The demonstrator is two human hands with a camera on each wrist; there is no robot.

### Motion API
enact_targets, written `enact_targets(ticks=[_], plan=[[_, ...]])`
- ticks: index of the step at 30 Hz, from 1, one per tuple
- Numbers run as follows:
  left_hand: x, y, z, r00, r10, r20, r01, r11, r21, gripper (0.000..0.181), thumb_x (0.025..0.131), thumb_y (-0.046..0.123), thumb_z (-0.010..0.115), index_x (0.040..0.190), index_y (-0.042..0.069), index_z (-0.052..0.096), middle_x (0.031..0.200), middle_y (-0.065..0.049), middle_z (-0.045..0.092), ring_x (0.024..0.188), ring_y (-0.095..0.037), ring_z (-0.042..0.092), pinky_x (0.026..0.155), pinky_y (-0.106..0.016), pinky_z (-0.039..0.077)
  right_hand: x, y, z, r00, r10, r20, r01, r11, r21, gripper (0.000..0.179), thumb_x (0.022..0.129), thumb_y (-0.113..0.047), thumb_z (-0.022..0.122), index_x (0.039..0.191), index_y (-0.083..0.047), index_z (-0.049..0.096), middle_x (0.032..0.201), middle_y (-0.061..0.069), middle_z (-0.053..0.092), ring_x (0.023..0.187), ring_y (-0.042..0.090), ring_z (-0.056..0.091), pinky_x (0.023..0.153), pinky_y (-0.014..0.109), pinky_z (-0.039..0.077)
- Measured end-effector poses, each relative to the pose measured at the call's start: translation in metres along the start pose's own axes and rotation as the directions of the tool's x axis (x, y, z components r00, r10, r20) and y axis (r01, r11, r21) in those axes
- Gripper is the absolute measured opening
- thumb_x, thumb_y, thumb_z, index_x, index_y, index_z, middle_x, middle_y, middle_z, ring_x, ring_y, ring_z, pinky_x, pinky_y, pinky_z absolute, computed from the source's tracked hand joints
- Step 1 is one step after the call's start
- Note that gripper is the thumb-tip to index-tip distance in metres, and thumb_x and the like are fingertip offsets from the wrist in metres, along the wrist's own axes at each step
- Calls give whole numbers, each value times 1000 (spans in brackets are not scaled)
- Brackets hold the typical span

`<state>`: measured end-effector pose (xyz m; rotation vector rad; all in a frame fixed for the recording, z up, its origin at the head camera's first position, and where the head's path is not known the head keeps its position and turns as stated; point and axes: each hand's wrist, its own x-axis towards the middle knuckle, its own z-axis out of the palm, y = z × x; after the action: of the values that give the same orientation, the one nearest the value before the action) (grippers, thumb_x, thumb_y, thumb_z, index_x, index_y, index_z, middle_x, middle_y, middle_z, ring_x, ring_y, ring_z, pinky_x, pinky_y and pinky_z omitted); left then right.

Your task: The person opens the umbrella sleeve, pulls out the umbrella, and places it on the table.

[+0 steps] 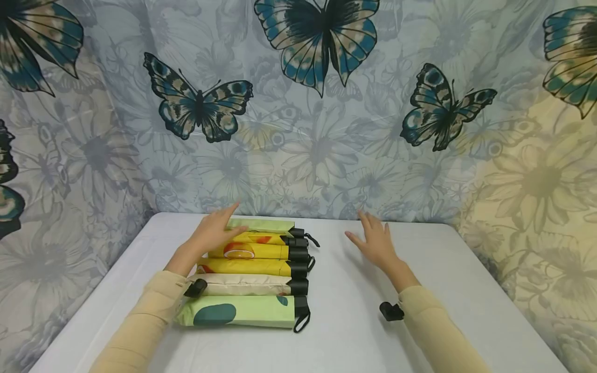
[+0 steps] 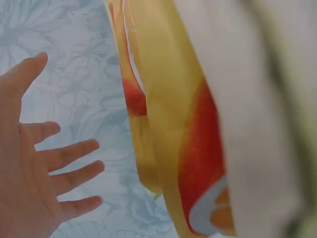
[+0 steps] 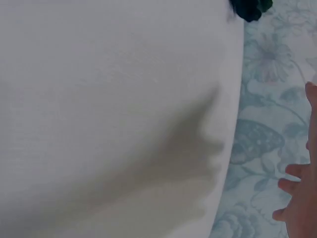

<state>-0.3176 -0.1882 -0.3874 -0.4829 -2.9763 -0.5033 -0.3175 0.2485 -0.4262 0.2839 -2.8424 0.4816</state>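
Several folded umbrellas lie side by side with their black handles to the right. Nearest is a light green umbrella [image 1: 261,312] with dark green patches, then a cream umbrella [image 1: 247,284]. Beyond it come yellow umbrellas [image 1: 261,251] with orange fruit prints, and a pale green umbrella [image 1: 266,225] at the far end. My left hand [image 1: 212,233] hovers by the left ends of the far ones, fingers spread, holding nothing; the left wrist view shows a gap between the hand [image 2: 34,168] and the yellow cloth. Right of the row, my right hand [image 1: 377,246] is held above the table, fingers apart and holding nothing.
The umbrellas lie on a white-covered table [image 1: 345,336]. Behind and beside it hangs a cloth [image 1: 322,155] printed with flowers and butterflies. A small black device [image 1: 391,311] sits at the right wrist, and another [image 1: 196,288] at the left.
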Motion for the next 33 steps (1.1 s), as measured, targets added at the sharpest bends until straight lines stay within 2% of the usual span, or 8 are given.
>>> enact_targets(ticks=[5,13,17,22,28,33], plan=[[-15,1,-3,999,5,47,-1,996,-88,85,93,58,54,158,19,15,156,-18,34,138,-47,38,108,-66,34,-10,-5,2,1000,-19,9,19,999,50,80,98,-53,50,156,-7,19,156,25,30,144,44,26,115,72,7],[-37,4,-7,995,39,95,-16,972,-234,83,93,52,59,158,23,16,159,-16,31,142,-41,34,110,-64,33,-23,-17,8,998,-58,21,53,979,195,79,97,-51,52,156,-8,20,157,21,31,143,44,30,116,65,21],[-46,5,-8,991,65,113,-29,956,-291,83,92,49,63,157,20,21,158,-14,32,142,-41,35,111,-63,34,-29,-25,11,997,-57,50,40,955,295,79,97,-52,52,156,-10,20,159,18,28,145,43,27,116,64,21],[-56,4,-9,985,141,105,-98,937,-337,80,90,47,66,153,12,32,155,-14,38,137,-42,41,107,-63,38,-38,-35,11,992,-65,104,17,915,403,80,96,-52,54,157,-14,19,161,15,26,146,41,28,116,64,23],[-68,0,-9,972,197,129,-132,910,-394,78,87,46,71,150,15,38,152,-12,41,136,-40,43,105,-63,40,-50,-45,12,984,-108,139,24,866,500,70,96,-43,58,155,-19,28,151,15,43,137,36,45,113,59,33],[-79,-1,-11,951,261,163,-171,888,-427,76,85,43,74,147,13,43,145,-12,49,129,-37,48,100,-57,45,-60,-51,11,975,-171,144,64,832,551,64,96,-40,60,151,-21,36,145,13,52,132,32,51,110,54,39]])
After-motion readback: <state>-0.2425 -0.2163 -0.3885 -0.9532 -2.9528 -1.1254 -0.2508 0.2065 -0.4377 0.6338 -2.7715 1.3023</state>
